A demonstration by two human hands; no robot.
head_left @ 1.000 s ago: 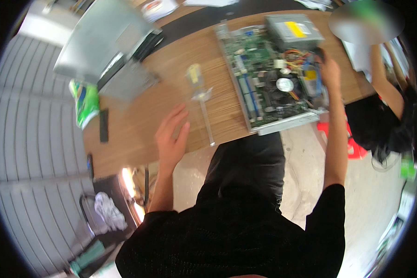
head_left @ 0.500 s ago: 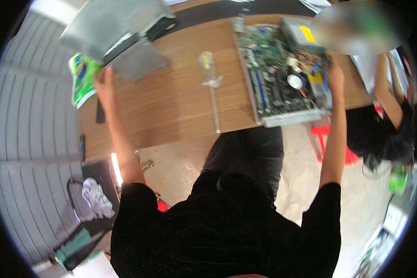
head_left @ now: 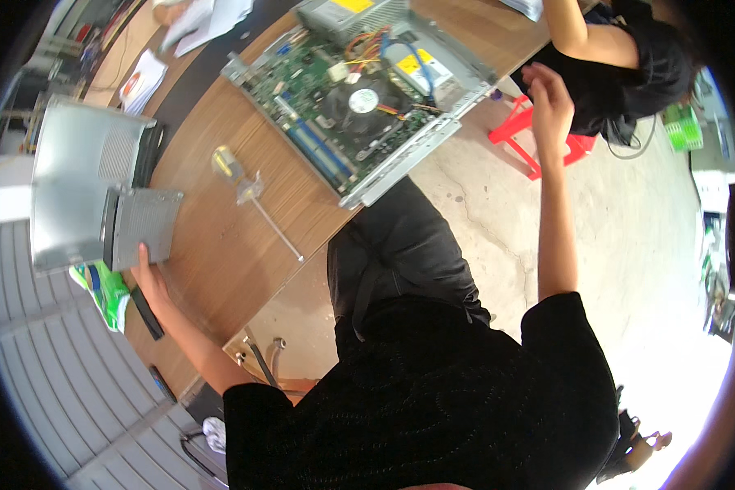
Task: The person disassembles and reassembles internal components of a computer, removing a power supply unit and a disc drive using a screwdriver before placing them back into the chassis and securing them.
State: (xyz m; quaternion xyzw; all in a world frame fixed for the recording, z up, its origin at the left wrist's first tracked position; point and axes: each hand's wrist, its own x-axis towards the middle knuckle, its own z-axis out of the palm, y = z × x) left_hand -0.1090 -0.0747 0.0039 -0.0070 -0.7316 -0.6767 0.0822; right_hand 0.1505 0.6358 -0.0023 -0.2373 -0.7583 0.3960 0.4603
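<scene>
My left hand is at the near edge of a flat grey metal drive with a dark front. The thumb lies on its face; the other fingers are hidden by it. Right behind the drive is a large silver computer cover. In mid-air past the table edge, my right hand holds nothing, its fingers loosely bent and apart. Between my arms, on the table, sits an opened computer case with a green circuit board, a fan, cables and a power supply. A screwdriver with a clear yellowish handle lies left of it.
A green packet and a black strip lie at the table's left end. Papers are on the far side. A red stool stands on the floor to the right, beside a co-worker's arm.
My right hand has come off the right side of the computer case and is now in the air. My left hand has closed on the drive. The view has turned to the right.
</scene>
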